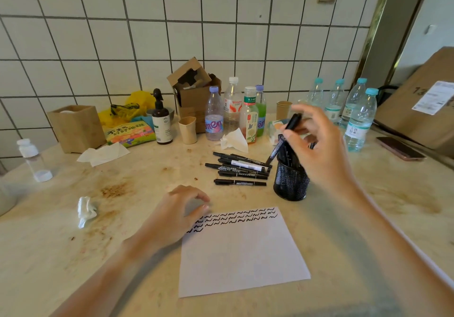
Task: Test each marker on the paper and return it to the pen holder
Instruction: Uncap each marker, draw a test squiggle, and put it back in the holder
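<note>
A white sheet of paper lies in front of me, with rows of black wavy test marks along its top edge. My left hand rests at the paper's top left corner, fingers loosely curled and holding nothing. My right hand hovers over the black mesh pen holder and pinches a black marker, which points down into the holder. Other markers stand inside the holder. Several black markers lie in a loose pile on the counter, left of the holder.
Bottles, paper cups, a brown box and a pump bottle line the tiled wall. Water bottles and a phone sit at the right. Crumpled tissues lie on the stained counter at the left.
</note>
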